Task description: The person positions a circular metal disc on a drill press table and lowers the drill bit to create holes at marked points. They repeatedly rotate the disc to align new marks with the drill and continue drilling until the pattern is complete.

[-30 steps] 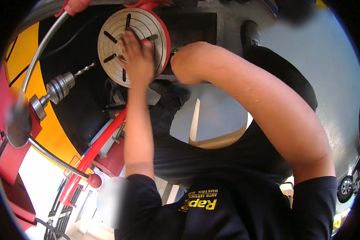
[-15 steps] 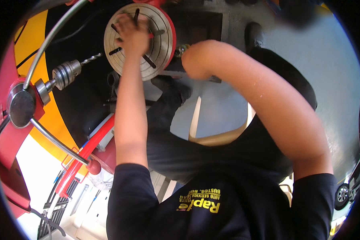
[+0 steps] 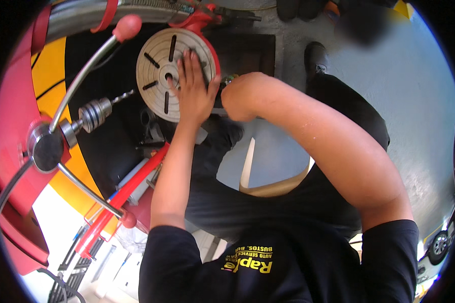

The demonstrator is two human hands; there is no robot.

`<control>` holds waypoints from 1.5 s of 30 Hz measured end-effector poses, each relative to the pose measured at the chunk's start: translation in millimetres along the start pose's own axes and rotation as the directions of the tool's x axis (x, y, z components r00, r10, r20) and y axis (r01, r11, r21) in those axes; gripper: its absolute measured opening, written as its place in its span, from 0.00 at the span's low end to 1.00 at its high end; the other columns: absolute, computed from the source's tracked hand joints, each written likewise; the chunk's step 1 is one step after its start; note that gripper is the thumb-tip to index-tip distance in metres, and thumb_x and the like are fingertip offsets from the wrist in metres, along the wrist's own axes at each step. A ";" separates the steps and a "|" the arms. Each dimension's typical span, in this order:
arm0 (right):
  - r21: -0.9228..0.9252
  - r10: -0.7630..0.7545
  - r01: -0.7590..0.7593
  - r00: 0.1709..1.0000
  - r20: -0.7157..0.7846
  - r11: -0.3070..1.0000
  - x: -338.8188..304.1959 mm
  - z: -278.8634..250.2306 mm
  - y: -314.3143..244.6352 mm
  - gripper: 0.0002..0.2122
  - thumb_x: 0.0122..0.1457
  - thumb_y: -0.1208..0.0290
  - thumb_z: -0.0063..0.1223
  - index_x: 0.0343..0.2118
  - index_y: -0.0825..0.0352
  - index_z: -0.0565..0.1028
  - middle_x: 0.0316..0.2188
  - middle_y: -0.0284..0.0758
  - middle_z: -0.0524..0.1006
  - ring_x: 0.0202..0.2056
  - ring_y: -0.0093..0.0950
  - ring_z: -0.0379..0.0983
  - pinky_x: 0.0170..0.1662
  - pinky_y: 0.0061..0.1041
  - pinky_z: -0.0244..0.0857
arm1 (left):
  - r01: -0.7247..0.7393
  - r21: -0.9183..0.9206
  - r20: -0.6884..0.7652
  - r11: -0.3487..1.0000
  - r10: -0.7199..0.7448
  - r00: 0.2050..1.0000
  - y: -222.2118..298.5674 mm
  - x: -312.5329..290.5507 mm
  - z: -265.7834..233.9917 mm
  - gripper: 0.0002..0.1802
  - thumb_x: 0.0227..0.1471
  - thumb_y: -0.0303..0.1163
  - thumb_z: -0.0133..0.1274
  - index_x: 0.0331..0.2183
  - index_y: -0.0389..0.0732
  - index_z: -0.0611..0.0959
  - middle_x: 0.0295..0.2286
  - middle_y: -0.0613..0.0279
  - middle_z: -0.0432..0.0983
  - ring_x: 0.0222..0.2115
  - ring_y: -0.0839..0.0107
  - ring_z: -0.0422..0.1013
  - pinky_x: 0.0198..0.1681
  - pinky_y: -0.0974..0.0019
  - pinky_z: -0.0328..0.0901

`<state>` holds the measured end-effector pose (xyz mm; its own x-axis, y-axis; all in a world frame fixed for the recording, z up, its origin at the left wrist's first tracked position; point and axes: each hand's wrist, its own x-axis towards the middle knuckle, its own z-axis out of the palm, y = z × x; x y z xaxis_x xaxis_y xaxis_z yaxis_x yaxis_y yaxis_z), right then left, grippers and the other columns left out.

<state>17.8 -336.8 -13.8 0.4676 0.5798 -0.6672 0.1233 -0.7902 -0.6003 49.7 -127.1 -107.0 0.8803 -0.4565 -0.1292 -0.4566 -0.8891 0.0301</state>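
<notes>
On the disc [image 3: 158,76], the left hand [image 3: 193,95] lay open, gripping nothing. The right hand [image 3: 238,100] was curled; its hold I could not tell.

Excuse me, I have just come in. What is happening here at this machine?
A person's left hand lies open on the round, slotted metal plate of a drill press. The right hand is near the plate's red rim; its fingers are hidden, so I cannot tell what it holds. The drill bit, in its chuck, points toward the plate.
</notes>
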 end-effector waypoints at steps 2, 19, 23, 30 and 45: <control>-0.004 0.020 -0.019 0.999 0.043 1.000 0.5 -0.7 -2.0 0.20 0.55 0.73 0.60 0.53 0.60 0.83 0.53 0.40 0.82 0.53 0.40 0.80 0.51 0.44 0.75 | 0.027 0.046 -0.002 0.999 -0.026 1.000 -37.1 -10.8 1.5 0.50 0.65 0.62 0.42 0.74 0.44 0.46 0.74 0.54 0.39 0.74 0.49 0.38 0.67 0.20 0.33; -0.068 -0.024 0.029 0.997 0.072 0.997 -2.5 -3.2 -14.1 0.19 0.58 0.73 0.57 0.53 0.59 0.83 0.53 0.38 0.82 0.54 0.40 0.80 0.53 0.43 0.73 | 0.163 -0.006 -0.063 0.987 -0.163 0.985 -41.4 56.0 -21.7 0.51 0.65 0.67 0.37 0.74 0.42 0.50 0.75 0.56 0.39 0.75 0.53 0.38 0.68 0.23 0.35; -0.024 -0.005 0.007 0.998 0.069 1.000 1.7 -6.7 -12.2 0.19 0.58 0.72 0.57 0.53 0.60 0.83 0.53 0.38 0.82 0.53 0.41 0.80 0.53 0.45 0.73 | 0.063 0.007 0.035 0.998 -0.063 0.997 -40.6 24.2 -21.7 0.48 0.66 0.66 0.37 0.74 0.46 0.52 0.75 0.61 0.41 0.74 0.54 0.41 0.68 0.24 0.36; -0.045 0.005 -0.002 0.997 0.078 0.999 -5.9 -3.2 -14.1 0.19 0.57 0.73 0.57 0.53 0.60 0.83 0.54 0.39 0.82 0.53 0.41 0.80 0.53 0.45 0.73 | 0.202 -0.102 0.002 0.974 -0.203 0.979 -67.3 75.2 -35.6 0.44 0.67 0.64 0.36 0.73 0.48 0.54 0.75 0.63 0.42 0.74 0.57 0.41 0.68 0.24 0.39; -0.030 -0.079 0.077 0.996 -0.047 0.997 -10.9 1.7 -13.5 0.15 0.53 0.76 0.54 0.43 0.67 0.86 0.45 0.43 0.85 0.48 0.41 0.82 0.49 0.42 0.76 | 0.276 -0.142 -0.067 0.950 -0.288 0.955 -77.1 56.9 -24.0 0.42 0.68 0.61 0.38 0.73 0.49 0.55 0.74 0.61 0.43 0.74 0.54 0.43 0.69 0.26 0.39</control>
<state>9.5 -332.1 0.9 0.4973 0.6303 -0.5962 0.1850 -0.7484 -0.6369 138.1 -85.3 -92.9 0.9810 -0.1825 -0.0659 -0.1725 -0.9759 0.1340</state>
